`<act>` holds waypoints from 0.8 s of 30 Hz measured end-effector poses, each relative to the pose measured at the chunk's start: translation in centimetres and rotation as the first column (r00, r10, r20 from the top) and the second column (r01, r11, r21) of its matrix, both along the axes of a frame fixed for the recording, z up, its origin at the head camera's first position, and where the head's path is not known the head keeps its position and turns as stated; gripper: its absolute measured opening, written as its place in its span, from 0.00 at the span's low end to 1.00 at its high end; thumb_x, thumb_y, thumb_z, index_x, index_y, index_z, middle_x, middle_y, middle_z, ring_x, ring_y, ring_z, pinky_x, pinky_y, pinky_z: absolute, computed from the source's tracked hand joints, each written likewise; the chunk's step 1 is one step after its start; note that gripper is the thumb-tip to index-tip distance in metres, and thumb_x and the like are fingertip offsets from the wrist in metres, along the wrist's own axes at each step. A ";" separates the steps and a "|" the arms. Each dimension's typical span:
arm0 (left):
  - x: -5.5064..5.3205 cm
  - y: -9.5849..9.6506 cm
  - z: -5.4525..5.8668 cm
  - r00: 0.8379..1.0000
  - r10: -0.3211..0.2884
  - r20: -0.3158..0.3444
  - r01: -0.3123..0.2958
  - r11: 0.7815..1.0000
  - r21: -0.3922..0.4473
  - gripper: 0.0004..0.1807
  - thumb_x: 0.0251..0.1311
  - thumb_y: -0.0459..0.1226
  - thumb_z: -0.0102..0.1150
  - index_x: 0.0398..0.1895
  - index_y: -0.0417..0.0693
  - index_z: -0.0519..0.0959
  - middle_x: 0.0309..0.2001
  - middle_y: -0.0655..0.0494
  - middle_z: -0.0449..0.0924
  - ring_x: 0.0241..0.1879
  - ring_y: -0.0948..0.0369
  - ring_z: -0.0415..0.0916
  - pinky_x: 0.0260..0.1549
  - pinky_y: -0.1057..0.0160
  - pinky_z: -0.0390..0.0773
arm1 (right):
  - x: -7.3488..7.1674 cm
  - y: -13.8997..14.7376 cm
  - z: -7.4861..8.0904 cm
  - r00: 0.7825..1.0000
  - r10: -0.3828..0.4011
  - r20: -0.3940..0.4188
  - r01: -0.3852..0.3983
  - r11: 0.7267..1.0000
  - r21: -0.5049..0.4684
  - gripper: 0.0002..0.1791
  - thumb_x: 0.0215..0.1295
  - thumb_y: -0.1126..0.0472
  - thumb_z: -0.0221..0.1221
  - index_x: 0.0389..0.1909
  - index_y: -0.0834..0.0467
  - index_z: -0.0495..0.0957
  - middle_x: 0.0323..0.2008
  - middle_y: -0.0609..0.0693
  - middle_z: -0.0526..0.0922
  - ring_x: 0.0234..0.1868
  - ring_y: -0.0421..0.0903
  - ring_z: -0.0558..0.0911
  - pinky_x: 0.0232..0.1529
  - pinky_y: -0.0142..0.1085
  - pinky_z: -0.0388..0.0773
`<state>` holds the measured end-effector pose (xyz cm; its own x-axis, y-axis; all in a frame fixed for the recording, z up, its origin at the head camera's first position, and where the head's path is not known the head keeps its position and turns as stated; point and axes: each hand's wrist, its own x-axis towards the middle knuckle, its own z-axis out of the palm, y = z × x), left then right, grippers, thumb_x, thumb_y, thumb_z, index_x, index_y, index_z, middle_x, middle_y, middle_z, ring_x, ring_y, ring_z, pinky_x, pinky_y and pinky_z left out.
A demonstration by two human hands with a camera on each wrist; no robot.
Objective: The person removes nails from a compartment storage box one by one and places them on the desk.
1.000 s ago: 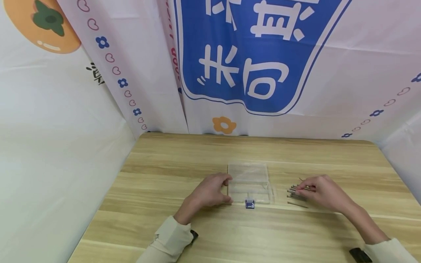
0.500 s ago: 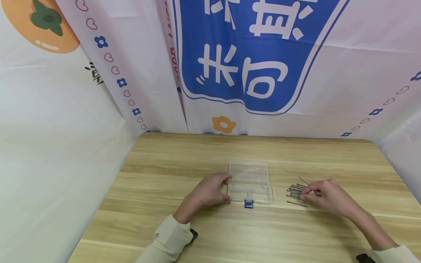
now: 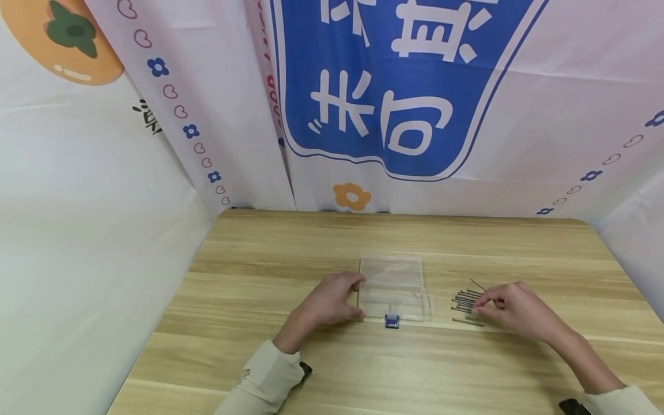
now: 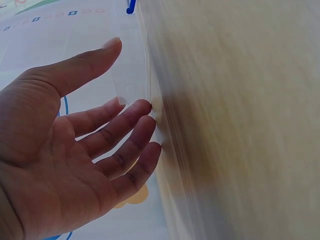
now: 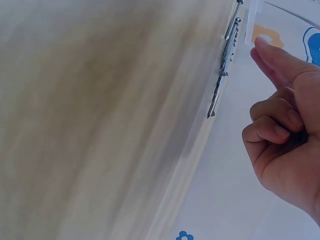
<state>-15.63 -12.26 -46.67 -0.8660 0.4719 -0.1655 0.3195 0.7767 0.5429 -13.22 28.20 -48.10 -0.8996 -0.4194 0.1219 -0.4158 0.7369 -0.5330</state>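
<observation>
A clear plastic compartment box [image 3: 394, 295] lies on the table, with a small blue latch or tag [image 3: 392, 320] at its near edge. My left hand [image 3: 329, 300] rests against the box's left side, thumb near the front corner and fingertips farther back. In the left wrist view those fingers are loosely bent and touch the edge. To the right of the box lies a bunch of nails [image 3: 465, 300], heads toward the box. My right hand [image 3: 510, 308] pinches at a nail beside the bunch with thumb and index finger; the fingertips hide most of it. Its other fingers are curled.
One nail [image 3: 468, 322] lies apart on the near side of the bunch, and another [image 3: 478, 284] on the far side. All of it sits on a wood-grain table [image 3: 290, 242]. A printed cloth [image 3: 321, 190] hangs behind the table's far edge.
My right hand has drawn back slightly to the right from over the nails, uncovering more of the bunch. The left hand and the box have stayed almost still.
</observation>
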 end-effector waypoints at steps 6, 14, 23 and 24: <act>0.1 0.0 0.0 1.000 0.001 0.009 -0.001 1.000 0.009 0.37 0.58 0.42 0.82 0.70 0.43 0.78 0.51 0.55 0.82 0.47 0.60 0.75 0.54 0.56 0.79 | -0.6 -0.9 0.2 1.000 0.023 0.006 -0.023 1.000 -0.011 0.04 0.64 0.59 0.75 0.35 0.45 0.92 0.33 0.38 0.91 0.20 0.27 0.65 0.24 0.28 0.69; 0.1 0.1 -0.1 1.000 0.002 0.010 -0.002 1.000 0.016 0.38 0.58 0.42 0.82 0.71 0.42 0.77 0.52 0.55 0.82 0.49 0.59 0.77 0.57 0.55 0.80 | -2.2 -3.0 0.9 0.999 0.038 -0.028 -0.038 0.999 0.027 0.02 0.65 0.55 0.75 0.34 0.46 0.92 0.34 0.36 0.92 0.28 0.26 0.75 0.33 0.29 0.77; 0.0 0.0 -0.3 1.000 0.003 -0.001 -0.003 1.000 0.024 0.37 0.58 0.42 0.82 0.70 0.42 0.78 0.52 0.55 0.82 0.50 0.58 0.77 0.57 0.54 0.80 | -4.1 -6.0 1.8 0.996 0.082 -0.043 -0.082 0.997 -0.001 0.03 0.68 0.56 0.73 0.35 0.49 0.93 0.34 0.40 0.92 0.20 0.29 0.61 0.27 0.29 0.66; 0.0 0.0 -0.3 1.000 0.004 -0.003 -0.004 1.000 0.023 0.37 0.58 0.42 0.82 0.70 0.43 0.78 0.52 0.56 0.82 0.50 0.58 0.77 0.57 0.54 0.79 | -4.3 -6.4 1.8 0.995 0.087 -0.047 -0.087 0.996 0.006 0.03 0.68 0.55 0.73 0.35 0.49 0.93 0.34 0.40 0.92 0.21 0.29 0.63 0.29 0.29 0.68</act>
